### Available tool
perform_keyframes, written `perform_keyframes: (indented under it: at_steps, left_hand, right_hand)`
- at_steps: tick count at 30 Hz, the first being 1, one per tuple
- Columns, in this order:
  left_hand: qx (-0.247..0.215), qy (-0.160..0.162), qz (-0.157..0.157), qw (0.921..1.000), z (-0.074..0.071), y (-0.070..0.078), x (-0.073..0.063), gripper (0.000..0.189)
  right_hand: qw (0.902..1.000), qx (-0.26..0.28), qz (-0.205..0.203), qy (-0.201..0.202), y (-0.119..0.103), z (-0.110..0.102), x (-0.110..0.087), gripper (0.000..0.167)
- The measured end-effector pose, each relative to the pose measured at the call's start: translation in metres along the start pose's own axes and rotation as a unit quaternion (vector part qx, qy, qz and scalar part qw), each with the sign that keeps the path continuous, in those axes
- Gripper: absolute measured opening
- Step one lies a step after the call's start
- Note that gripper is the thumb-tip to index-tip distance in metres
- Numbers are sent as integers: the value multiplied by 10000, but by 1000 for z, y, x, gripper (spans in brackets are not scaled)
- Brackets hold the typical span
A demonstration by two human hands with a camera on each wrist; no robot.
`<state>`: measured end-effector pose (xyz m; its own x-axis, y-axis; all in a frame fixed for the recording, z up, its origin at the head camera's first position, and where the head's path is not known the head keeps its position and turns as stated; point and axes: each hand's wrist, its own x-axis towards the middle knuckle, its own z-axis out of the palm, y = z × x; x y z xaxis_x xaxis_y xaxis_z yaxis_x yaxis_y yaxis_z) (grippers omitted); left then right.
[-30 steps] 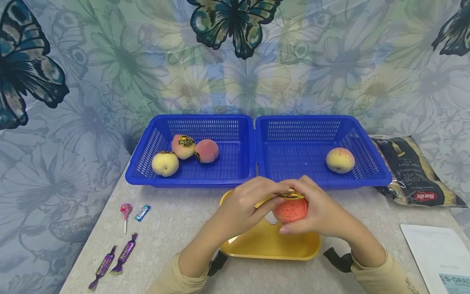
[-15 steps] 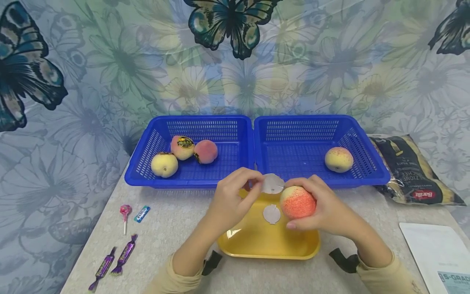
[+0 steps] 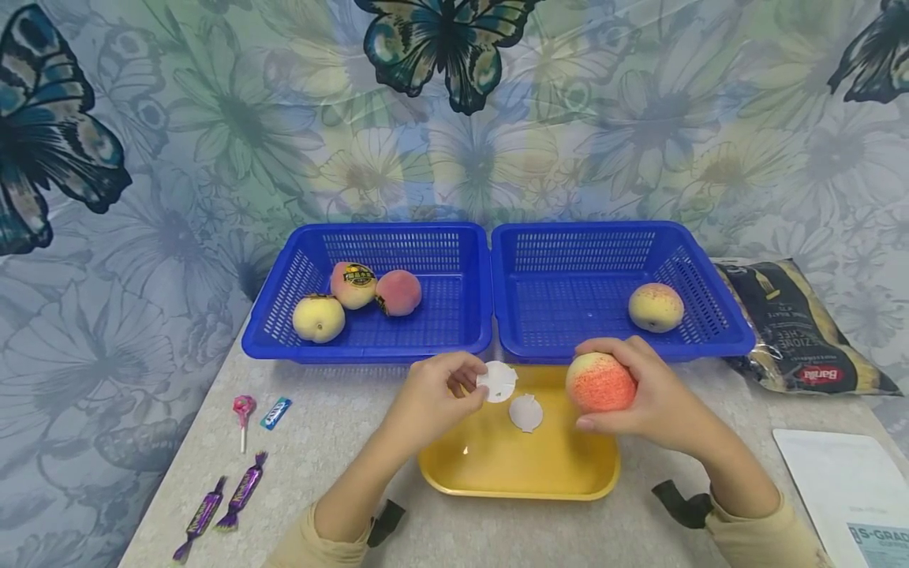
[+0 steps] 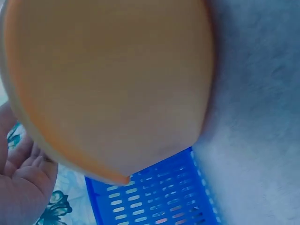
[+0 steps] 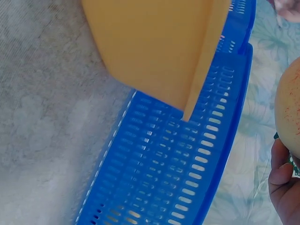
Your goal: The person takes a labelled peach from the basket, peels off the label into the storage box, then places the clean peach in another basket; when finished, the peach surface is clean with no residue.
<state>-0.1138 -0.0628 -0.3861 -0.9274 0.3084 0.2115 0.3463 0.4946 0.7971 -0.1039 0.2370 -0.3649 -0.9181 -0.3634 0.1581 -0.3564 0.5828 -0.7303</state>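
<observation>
My left hand pinches a round white sticker between thumb and fingers, over the left part of the yellow tray. A second round pale sticker lies in that tray. In my right hand is a red-and-yellow peach, gripped above the tray's right side with no label on its visible face. In the right wrist view the same peach shows at the right edge. The left wrist view shows part of the left hand beside the tray's underside.
A left blue basket holds three peaches, some labelled; a right blue basket holds one peach. A Barilla bag and white packet lie right. A lollipop, a small blue-wrapped sweet and purple-wrapped candies lie left.
The left hand has peeled the black-and-gold sticker off the peach and moved left and down with it. The right hand has shifted right with the peach.
</observation>
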Motion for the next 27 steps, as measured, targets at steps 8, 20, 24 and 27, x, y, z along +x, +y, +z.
perform_keyframes:
  at_steps: [8,20,24,27]
  left_hand:
    - [646,-915,-318,9932,13,-11,0,21]
    - [1703,-1445,-438,9738,31,-19,0,22]
    - [1946,-1509,-407,9683,34,-20,0,23]
    - [2066,-1488,-314,9665,35,-21,-1,23]
  right_hand:
    - [9999,19,116,91,6,-2,-2,72]
    - [9998,67,73,185,11,-2,-4,72]
    - [9997,48,92,206,13,-2,-5,72]
    - [9997,63,119,200,14,-2,-5,71]
